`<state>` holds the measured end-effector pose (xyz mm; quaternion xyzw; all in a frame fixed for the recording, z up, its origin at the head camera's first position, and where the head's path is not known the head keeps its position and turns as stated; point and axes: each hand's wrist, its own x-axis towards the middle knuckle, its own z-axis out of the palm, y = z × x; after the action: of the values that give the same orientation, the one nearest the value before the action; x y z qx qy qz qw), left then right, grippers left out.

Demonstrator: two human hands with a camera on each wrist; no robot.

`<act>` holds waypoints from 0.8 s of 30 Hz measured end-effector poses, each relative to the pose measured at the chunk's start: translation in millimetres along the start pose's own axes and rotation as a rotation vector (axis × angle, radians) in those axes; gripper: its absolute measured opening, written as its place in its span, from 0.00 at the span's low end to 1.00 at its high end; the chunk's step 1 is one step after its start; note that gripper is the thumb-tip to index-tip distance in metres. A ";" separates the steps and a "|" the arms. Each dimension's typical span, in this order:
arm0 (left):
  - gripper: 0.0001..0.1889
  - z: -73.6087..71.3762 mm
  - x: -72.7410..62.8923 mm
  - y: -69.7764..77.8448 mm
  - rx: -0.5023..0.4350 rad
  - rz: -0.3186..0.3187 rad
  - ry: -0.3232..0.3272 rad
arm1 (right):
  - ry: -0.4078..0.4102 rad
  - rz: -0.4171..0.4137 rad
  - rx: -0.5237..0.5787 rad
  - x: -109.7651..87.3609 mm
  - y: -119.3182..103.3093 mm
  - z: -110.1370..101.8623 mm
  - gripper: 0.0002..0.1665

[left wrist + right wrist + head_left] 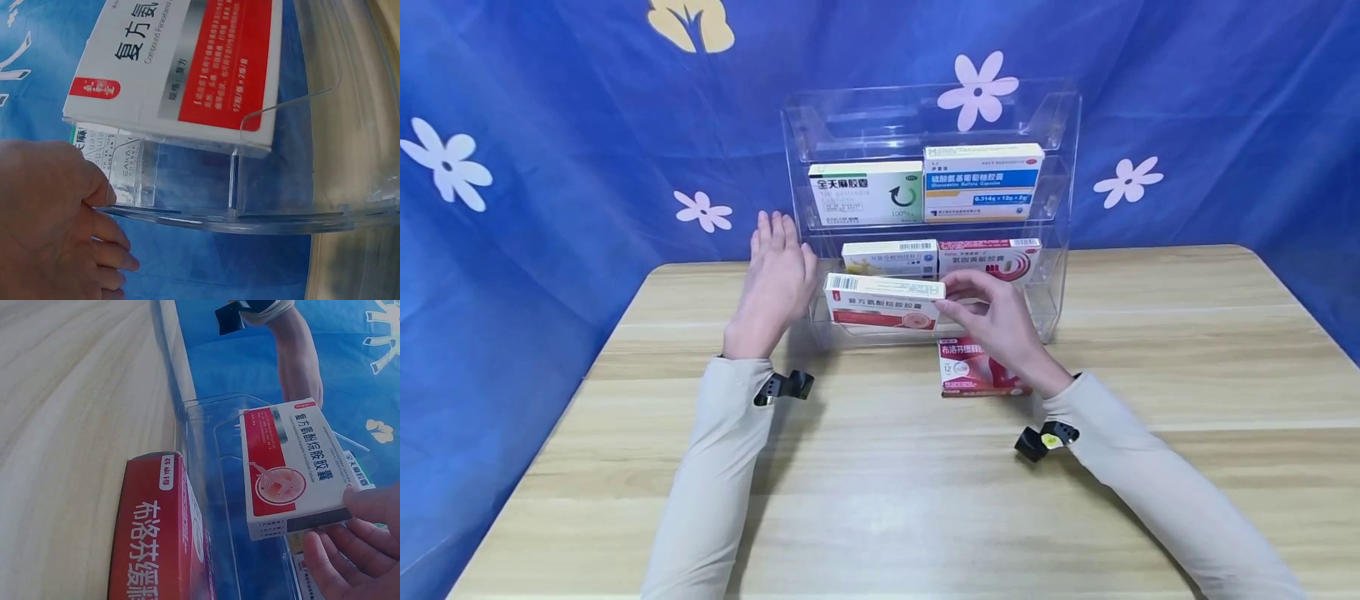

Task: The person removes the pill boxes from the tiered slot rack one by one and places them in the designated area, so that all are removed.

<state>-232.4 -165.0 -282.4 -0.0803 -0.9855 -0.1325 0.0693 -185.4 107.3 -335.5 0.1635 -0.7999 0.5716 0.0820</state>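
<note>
My right hand pinches the right end of a white and red medicine box between thumb and fingers. In the right wrist view that medicine box is over the lowest tier of the clear acrylic rack. The left hand rests with straight fingers against the rack's left side; the left wrist view shows its thumb at the rack's edge. Below my right hand, a red medicine box lies on the table before the rack, partly hidden by that hand.
On the rack's upper tier stand a green and white box and a blue and white box. Its middle tier holds a white box and a pink and white box. A blue curtain hangs behind the wooden table.
</note>
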 end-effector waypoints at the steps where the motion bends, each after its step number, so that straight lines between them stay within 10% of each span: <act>1: 0.31 0.1 -0.1 -0.2 -0.001 0.000 0.000 | 0.002 0.000 0.000 -0.2 -0.2 -0.5 0.18; 24: 0.32 -1.7 0.8 0.3 -0.009 -0.001 -0.003 | -0.175 0.118 -0.089 -8.4 -17.0 -7.0 0.16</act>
<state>-233.0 -165.0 -280.5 -0.0803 -0.9850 -0.1370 0.0674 -172.0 110.3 -320.8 0.1615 -0.8367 0.5230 -0.0146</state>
